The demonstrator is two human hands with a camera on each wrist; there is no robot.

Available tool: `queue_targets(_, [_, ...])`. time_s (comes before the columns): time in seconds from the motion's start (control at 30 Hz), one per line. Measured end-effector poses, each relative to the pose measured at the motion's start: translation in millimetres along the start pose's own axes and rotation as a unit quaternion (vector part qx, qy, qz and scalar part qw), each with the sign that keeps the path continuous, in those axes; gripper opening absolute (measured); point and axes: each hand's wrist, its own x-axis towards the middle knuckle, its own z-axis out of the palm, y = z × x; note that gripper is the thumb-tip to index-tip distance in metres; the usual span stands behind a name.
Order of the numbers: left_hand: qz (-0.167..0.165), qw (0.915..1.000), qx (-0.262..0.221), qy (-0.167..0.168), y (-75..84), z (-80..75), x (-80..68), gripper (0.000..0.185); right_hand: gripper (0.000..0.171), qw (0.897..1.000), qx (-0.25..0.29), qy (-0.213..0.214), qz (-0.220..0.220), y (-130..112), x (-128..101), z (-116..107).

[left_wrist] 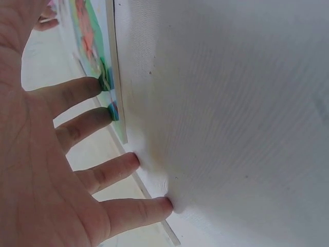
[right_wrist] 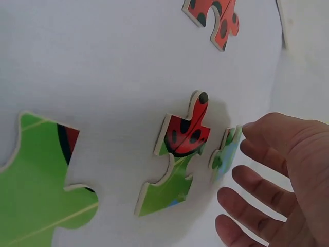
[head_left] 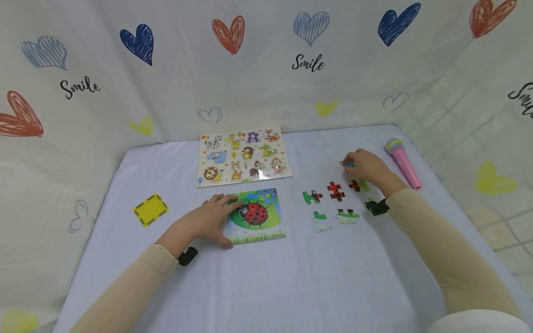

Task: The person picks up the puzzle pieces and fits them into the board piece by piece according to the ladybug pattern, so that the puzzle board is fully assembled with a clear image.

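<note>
A ladybug puzzle board (head_left: 258, 215) lies on the white tablecloth (head_left: 266, 277). My left hand (head_left: 208, 219) lies flat on the board's left edge. In the left wrist view its fingers (left_wrist: 82, 92) are straight, two touching the board (left_wrist: 97, 46) and two pressing the cloth. Several loose pieces lie to the right: a red ladybug piece (head_left: 335, 190), green ones (head_left: 312, 196) and grass ones (head_left: 347, 215). My right hand (head_left: 364, 167) pinches a small blue-green piece (head_left: 347, 163) (right_wrist: 226, 154) at its fingertips (right_wrist: 257, 128), beside a red-and-green piece (right_wrist: 180, 154).
An animal peg puzzle (head_left: 243, 157) sits behind the ladybug board. A pink toy microphone (head_left: 403, 163) lies at the far right, and a yellow card (head_left: 151, 209) at the left. A heart-printed cloth backdrop (head_left: 266, 69) encloses the table on three sides.
</note>
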Motion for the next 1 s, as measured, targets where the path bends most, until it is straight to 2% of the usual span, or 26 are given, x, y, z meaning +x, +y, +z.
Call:
queue_targets(0.17, [0.0,1.0,-0.001,0.001,0.4,-0.9,-0.3,0.114,0.039,0.999,0.031,0.01,0.038,5.3,4.3,2.4])
queue_targets(0.4, [0.002,1.0,-0.003,0.0,0.3,-0.7,-0.3,0.114,0.04,0.99,0.089,0.047,0.099,2.8,4.5,5.2])
queue_targets(0.63, [0.001,1.0,-0.001,0.0,0.0,-0.1,-0.6,0.114,0.046,0.984,0.104,0.049,0.135,-4.5,7.0,8.1])
queue_targets(0.83, [0.005,1.0,0.004,0.002,-1.3,1.4,1.7,0.114,0.046,0.983,0.107,0.052,0.137,-5.4,9.2,9.4])
queue_targets(1.0, [0.004,1.0,0.007,0.001,-2.9,1.8,2.0,0.115,0.037,0.983,0.123,0.066,0.116,-8.4,7.6,1.7])
